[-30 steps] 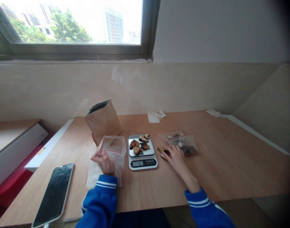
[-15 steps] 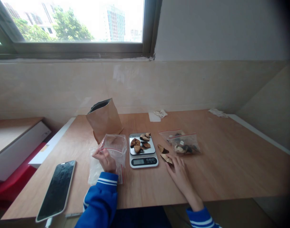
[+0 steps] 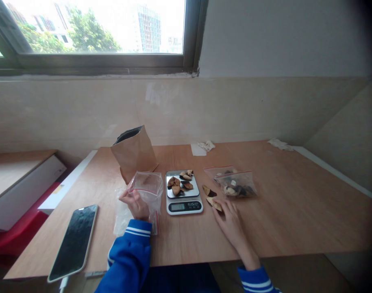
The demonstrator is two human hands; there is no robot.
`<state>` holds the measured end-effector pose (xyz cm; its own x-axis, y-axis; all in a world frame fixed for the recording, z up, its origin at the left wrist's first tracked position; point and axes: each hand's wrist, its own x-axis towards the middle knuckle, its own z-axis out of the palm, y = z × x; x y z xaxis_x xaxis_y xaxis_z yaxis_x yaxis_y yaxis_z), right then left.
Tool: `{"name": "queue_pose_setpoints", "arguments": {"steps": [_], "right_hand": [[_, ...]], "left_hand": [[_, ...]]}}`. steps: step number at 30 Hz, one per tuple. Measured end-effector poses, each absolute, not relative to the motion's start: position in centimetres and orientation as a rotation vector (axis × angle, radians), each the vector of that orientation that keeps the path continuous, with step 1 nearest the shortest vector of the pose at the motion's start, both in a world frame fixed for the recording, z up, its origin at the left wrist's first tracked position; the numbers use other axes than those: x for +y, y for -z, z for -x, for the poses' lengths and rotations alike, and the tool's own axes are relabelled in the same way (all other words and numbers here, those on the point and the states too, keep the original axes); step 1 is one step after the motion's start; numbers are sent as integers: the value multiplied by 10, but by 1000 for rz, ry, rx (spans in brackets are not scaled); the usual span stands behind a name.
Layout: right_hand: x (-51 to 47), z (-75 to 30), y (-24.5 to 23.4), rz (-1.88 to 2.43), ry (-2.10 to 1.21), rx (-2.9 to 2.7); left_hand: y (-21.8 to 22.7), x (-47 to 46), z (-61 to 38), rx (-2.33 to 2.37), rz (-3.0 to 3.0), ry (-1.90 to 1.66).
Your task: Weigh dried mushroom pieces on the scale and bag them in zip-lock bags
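Note:
My left hand (image 3: 136,205) pinches the edge of a clear zip-top bag (image 3: 146,189), which stands open and looks empty. A second clear plastic bag (image 3: 122,217) lies beneath that hand. My right hand (image 3: 231,226) rests flat on the table, its fingertips at a dried brown slice (image 3: 214,204). Another dried slice (image 3: 209,191) lies just beyond it. Several similar slices sit on the steel pan of a digital kitchen scale (image 3: 183,208). Two zip-top bags of dried pieces (image 3: 236,184) lie to the right of the scale.
A kraft paper bag with a dark lining (image 3: 133,152) stands behind my left hand. A smartphone (image 3: 72,243) lies face up at the near left of the wooden table (image 3: 280,203). Scraps of white paper (image 3: 205,146) lie at the back, beneath a window.
My right hand has slid back toward me from the zip-top bags, uncovering the two loose dried slices. My left hand still holds the clear bag in nearly the same place.

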<state>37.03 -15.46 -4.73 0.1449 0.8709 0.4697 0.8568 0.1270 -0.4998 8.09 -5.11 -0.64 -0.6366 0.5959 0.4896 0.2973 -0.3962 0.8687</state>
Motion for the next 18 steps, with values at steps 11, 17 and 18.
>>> {"name": "queue_pose_setpoints", "arguments": {"steps": [11, 17, 18], "right_hand": [[-165, -355, 22, 1534, -187, -1548], [-119, -327, -42, 1416, -283, -1677], [-102, -321, -55, 1392, -273, -1718]], "left_hand": [[2, -51, -83, 1564, -1183, -2167], [0, -52, -84, 1554, -1180, -2165], [0, -52, -83, 1556, -1170, -2164]]}}
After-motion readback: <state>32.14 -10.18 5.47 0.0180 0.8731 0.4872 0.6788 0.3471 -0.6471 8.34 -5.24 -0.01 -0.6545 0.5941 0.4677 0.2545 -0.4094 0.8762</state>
